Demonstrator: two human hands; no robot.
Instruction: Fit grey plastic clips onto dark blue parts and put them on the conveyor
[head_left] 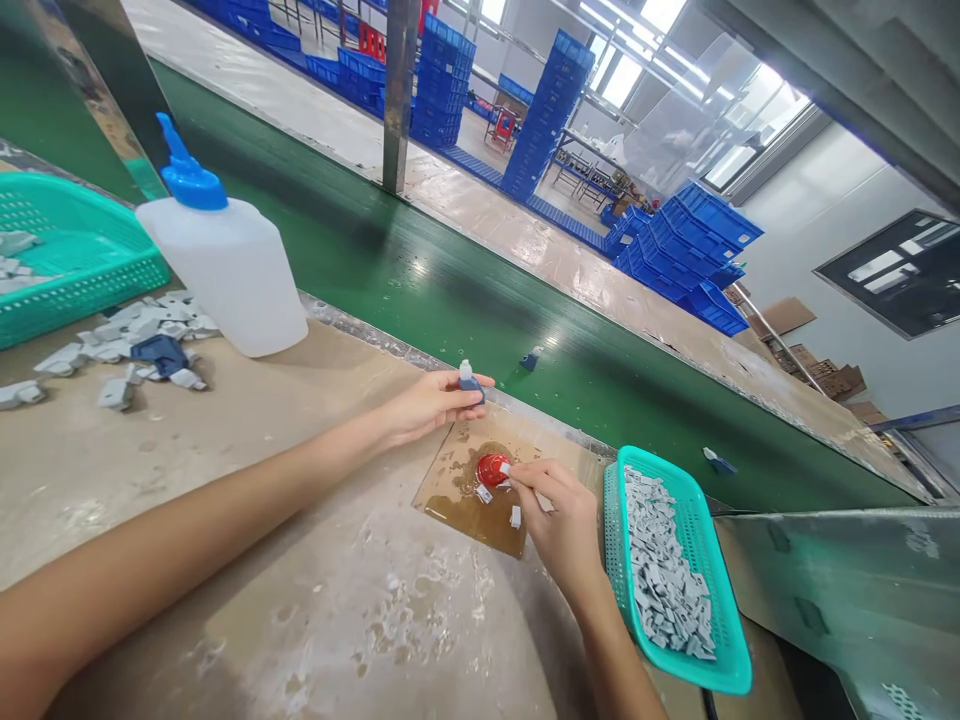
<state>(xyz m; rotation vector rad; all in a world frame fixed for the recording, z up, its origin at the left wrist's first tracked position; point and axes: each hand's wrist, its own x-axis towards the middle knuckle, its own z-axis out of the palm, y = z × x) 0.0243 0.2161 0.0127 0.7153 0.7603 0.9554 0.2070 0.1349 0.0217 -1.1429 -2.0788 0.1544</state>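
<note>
My left hand point(431, 405) grips a small dark blue plastic part with a pale grey tip point(470, 380), held above the near edge of the conveyor. Lower and to the right, my right hand point(555, 505) pinches a small pale grey plastic piece point(505, 469) at the rim of a round red dish point(491, 468). This dish sits on a wet brown square sheet point(457, 515). Beside it on the sheet lie loose grey pieces point(515, 516), partly near my right fingers.
A teal basket point(731, 640) of small grey pieces stands right. At left are a white bottle with blue nozzle point(232, 270), a pile of grey parts point(142, 335) and another teal basket point(90, 300). Blue-grey parts point(531, 358) lie on the green conveyor point(442, 280).
</note>
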